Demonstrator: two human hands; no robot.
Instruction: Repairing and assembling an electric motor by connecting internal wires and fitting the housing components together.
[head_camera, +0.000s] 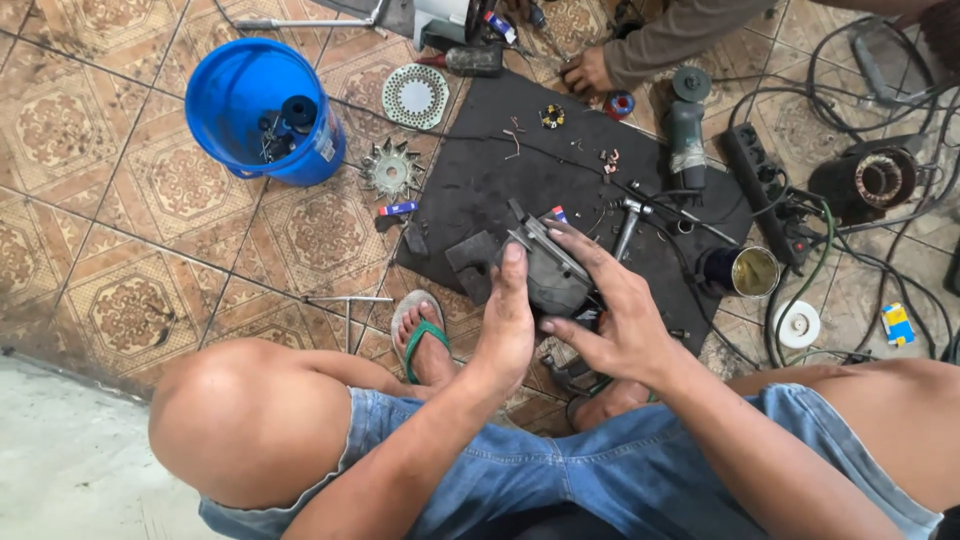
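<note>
A dark grey motor housing (545, 268) sits between both hands, above the black mat (480, 170). My left hand (507, 318) clasps its left side with the thumb up along the casing. My right hand (600, 305) grips it from the right, fingers spread over the top and side. I squat over it, knees apart, a green sandal (420, 335) on the left foot.
A blue bucket (262, 110) with parts stands at upper left, near a fan disc (390, 168) and a round white plate (415, 96). An angle grinder (687, 135), power strip (765, 190), tin can (745, 270) and motor stator (875, 180) lie right. Another person's hand (590, 70) reaches in at top.
</note>
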